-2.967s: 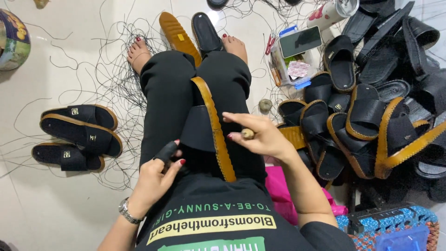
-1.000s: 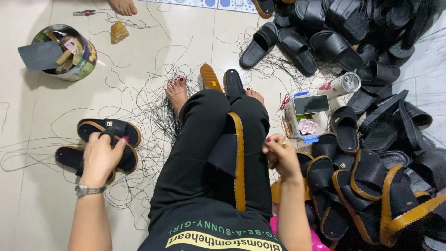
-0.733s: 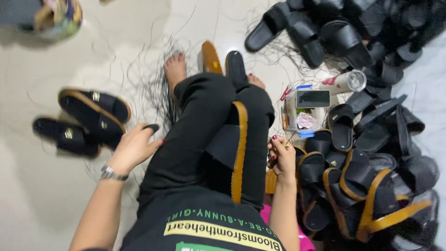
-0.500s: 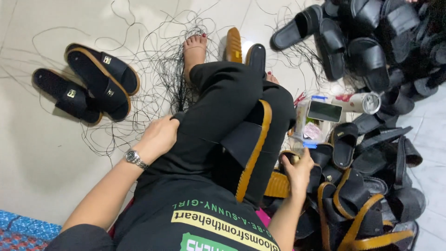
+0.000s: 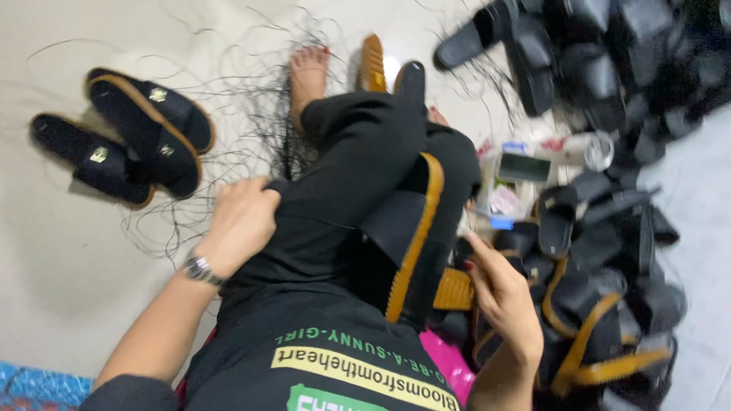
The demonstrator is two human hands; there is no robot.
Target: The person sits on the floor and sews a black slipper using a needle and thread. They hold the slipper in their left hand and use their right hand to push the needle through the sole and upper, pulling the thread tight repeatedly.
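My left hand (image 5: 237,222) rests on my left thigh, fingers curled against the black trouser leg, holding nothing that I can see. A black sandal with a tan sole edge (image 5: 407,228) lies across my lap. My right hand (image 5: 499,293) hangs beside my right knee, fingers loosely apart, next to a tan ribbed sole (image 5: 454,289) and the black sandals beside it. I cannot tell whether it grips anything.
Two finished black sandals with tan soles and small metal badges (image 5: 137,141) lie on the floor at my left. Loose black threads (image 5: 251,99) spread around my bare foot (image 5: 308,72). A large heap of black sandals (image 5: 609,228) fills the right side, with a phone (image 5: 524,166) among small items.
My left hand came back from the pair of sandals on the floor to my thigh. My right hand dropped from the lap to my right side. The view swung and tilted.
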